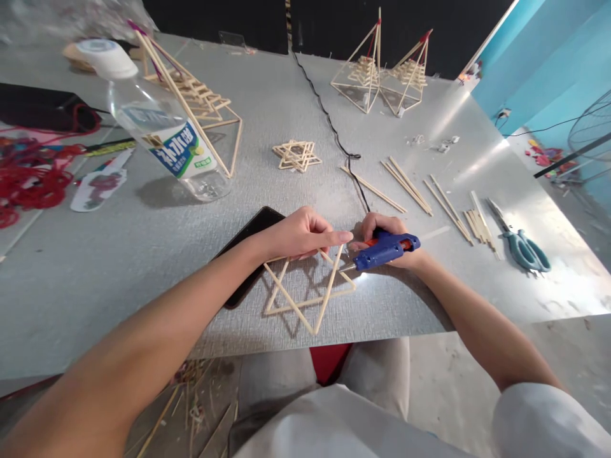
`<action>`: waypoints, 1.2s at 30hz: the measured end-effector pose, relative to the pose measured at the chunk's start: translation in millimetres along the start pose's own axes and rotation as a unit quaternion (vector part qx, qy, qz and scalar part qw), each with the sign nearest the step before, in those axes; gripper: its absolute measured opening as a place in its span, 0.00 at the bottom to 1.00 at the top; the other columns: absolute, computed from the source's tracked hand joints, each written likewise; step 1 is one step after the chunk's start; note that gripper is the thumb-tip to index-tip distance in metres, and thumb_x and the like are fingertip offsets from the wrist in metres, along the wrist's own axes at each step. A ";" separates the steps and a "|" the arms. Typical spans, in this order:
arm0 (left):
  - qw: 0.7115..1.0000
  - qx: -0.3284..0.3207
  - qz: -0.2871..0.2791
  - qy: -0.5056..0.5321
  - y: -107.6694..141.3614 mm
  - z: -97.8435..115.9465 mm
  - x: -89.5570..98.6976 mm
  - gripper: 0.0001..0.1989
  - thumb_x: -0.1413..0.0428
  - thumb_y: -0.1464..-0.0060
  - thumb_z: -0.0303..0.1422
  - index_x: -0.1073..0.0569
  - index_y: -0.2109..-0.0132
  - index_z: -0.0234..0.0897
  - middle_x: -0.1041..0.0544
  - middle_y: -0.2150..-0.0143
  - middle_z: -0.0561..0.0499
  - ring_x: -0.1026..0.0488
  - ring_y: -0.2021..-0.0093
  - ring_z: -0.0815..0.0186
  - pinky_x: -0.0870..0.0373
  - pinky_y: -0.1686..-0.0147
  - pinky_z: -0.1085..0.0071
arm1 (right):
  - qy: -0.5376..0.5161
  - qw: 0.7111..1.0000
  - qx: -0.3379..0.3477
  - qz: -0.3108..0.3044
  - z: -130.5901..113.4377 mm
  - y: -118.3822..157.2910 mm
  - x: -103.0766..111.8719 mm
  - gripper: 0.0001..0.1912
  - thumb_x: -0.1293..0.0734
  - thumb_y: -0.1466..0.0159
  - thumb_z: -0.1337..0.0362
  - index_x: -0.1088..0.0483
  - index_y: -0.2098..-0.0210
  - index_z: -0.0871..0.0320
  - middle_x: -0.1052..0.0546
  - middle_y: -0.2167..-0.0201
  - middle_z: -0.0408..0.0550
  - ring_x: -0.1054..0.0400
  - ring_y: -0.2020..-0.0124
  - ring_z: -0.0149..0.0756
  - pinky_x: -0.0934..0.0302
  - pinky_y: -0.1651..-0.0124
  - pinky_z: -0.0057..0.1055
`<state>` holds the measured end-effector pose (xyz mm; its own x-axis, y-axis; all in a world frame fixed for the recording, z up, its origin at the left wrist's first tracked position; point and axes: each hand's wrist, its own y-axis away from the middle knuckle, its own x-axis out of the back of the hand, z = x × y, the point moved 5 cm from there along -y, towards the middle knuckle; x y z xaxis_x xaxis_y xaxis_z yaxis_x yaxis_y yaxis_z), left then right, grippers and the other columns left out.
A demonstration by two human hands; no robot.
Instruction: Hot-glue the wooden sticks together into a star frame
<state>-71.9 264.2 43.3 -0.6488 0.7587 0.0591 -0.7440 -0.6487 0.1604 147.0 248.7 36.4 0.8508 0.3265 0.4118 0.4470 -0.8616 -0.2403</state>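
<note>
My left hand (308,234) pinches the upper right corner of a six-pointed star (292,299) made of thin wooden sticks, raised near the table's front edge. In my right hand (389,226) is a blue glue gun (386,249), its fingers wrapped round the handle. The metal nozzle points left, close to the star's right side; whether it touches the wood I cannot tell. Partly under my left forearm lies a black phone (260,222). Beyond my hands sits a stack of small wooden stars (296,156).
Loose sticks (405,184) and scissors (522,248) lie to the right. A drink bottle (162,127) leans in view at left, before a stick frame (205,102). Two pyramid frames (365,73) stand at the back. A black cord (329,117) crosses the grey table (157,254). Red cord (33,172) lies left.
</note>
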 end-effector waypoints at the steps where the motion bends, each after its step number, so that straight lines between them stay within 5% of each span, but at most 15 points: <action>1: 1.000 -0.003 -0.001 -0.002 0.0 0.1 -0.1 0.39 0.26 0.45 0.69 0.26 0.78 0.40 0.39 0.87 0.55 0.46 0.88 0.75 0.56 0.87 0.76 | 0.001 1.000 0.000 0.001 0.3 0.0 -0.4 0.29 0.13 0.36 0.44 0.32 0.69 0.51 0.25 0.73 0.39 0.36 0.74 0.32 0.41 0.68 0.34; 23: 1.000 -0.004 -0.001 0.016 0.9 2.9 0.5 0.37 0.24 0.45 0.64 0.28 0.79 0.40 0.41 0.87 0.57 0.47 0.87 0.75 0.57 0.86 0.76 | -0.007 0.999 -0.002 0.034 0.8 -1.0 0.2 0.31 0.16 0.33 0.40 0.36 0.70 0.48 0.28 0.76 0.40 0.36 0.73 0.36 0.38 0.68 0.38; 36: 1.000 0.010 -0.004 -0.009 -0.9 -1.5 -0.1 0.35 0.25 0.42 0.62 0.27 0.77 0.39 0.38 0.86 0.58 0.45 0.87 0.76 0.54 0.86 0.78 | 0.035 0.997 0.064 0.034 1.2 0.5 0.9 0.26 0.16 0.31 0.46 0.33 0.69 0.50 0.25 0.72 0.40 0.35 0.73 0.33 0.37 0.67 0.36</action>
<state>-71.4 264.7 41.7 -0.6389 0.7655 0.0759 -0.7461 -0.6407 0.1815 148.4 249.1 35.6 0.8604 0.2374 0.4508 0.4249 -0.8227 -0.3777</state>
